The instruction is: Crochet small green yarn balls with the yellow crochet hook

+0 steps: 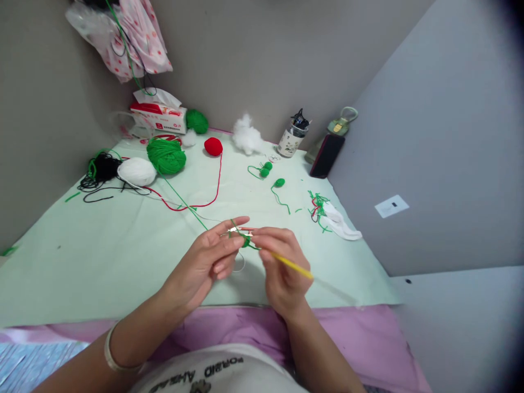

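Observation:
My left hand [207, 254] pinches a small green crochet piece [246, 240] between thumb and fingers, with green yarn [186, 202] running over the raised index finger. My right hand [286, 262] grips a crochet hook [295, 267] with a yellow handle, its front end close to the piece. Between the fingertips a thin reddish length shows; whether it belongs to the hook I cannot make out. The green yarn leads back to a large green ball [166, 155]. A loop of white yarn [239, 265] hangs under the left hand.
At left lie a white yarn ball [137, 171] and black yarn [102, 169]; behind are a red ball [213, 146], tissue box [161, 117] and white stuffing [246, 135]. Small green pieces [266, 168], yarn scraps [318, 204], a pen holder [290, 142] and a phone [327, 155] are at right.

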`<state>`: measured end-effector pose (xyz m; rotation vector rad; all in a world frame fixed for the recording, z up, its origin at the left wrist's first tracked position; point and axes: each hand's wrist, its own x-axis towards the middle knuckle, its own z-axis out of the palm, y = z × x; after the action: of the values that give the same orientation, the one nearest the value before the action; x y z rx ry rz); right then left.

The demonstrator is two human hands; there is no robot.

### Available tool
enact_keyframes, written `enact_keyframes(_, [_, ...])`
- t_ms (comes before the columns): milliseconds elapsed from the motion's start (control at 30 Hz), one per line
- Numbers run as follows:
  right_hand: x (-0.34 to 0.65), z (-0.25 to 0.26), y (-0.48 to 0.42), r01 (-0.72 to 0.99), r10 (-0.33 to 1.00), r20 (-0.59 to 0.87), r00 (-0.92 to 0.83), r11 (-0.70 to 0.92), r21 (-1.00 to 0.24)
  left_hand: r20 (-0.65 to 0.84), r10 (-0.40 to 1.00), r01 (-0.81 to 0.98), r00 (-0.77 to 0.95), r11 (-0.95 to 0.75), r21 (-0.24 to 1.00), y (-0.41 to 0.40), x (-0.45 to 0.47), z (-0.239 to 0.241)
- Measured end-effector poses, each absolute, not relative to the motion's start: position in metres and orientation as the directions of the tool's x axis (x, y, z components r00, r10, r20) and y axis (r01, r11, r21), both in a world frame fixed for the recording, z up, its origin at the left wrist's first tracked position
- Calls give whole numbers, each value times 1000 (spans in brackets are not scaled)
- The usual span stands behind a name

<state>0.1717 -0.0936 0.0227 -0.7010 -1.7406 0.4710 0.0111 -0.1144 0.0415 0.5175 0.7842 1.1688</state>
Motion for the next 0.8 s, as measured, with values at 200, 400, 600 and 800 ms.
enact_keyframes(200, [168, 31, -89, -59, 824, 553, -122, 550, -833, -211, 974, -585, 87, 221, 780, -116, 15, 43])
enact_keyframes(400, [166, 18, -96, 230, 662, 721, -204, 748, -622, -205, 978, -561, 26, 184, 807, -116, 20, 43])
enact_keyframes(600, [169, 23, -93, 189, 712, 693, -115, 701, -688, -289, 943, -699, 163, 317, 641, -110, 13, 40])
enact_keyframes(800, [166, 31, -86, -112, 851, 516, -100, 505, -856, -217, 973, -602, 74, 217, 768, -114, 15, 41])
